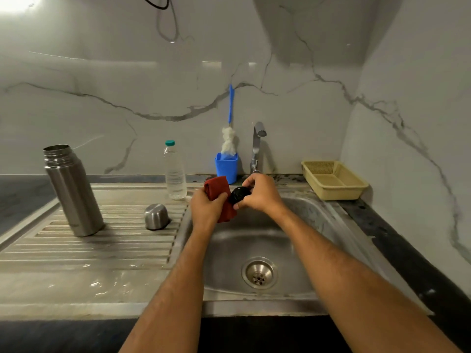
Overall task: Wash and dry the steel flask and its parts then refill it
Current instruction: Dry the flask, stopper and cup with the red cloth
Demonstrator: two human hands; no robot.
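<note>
Drying step, I'd say. Left hand [205, 205] grips the red cloth [219, 197], right hand [260, 192] has fingers curled round the black stopper [239, 195], both over the sink [318, 217]. Steel flask [72, 192] stands open on the drainboard [102, 248], steel cup [156, 216] upside down near it. Water bottle [174, 171] capped, behind. Next I'd guess: finish wiping the stopper, then uncap the bottle for the refill.

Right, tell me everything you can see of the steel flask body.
The steel flask body is a tall cylinder of brushed metal with a threaded neck and an open mouth, no lid on it. It stands upright on the ribbed draining board, left of the sink. Neither hand touches it. Its steel cup sits apart, mouth down.
</note>
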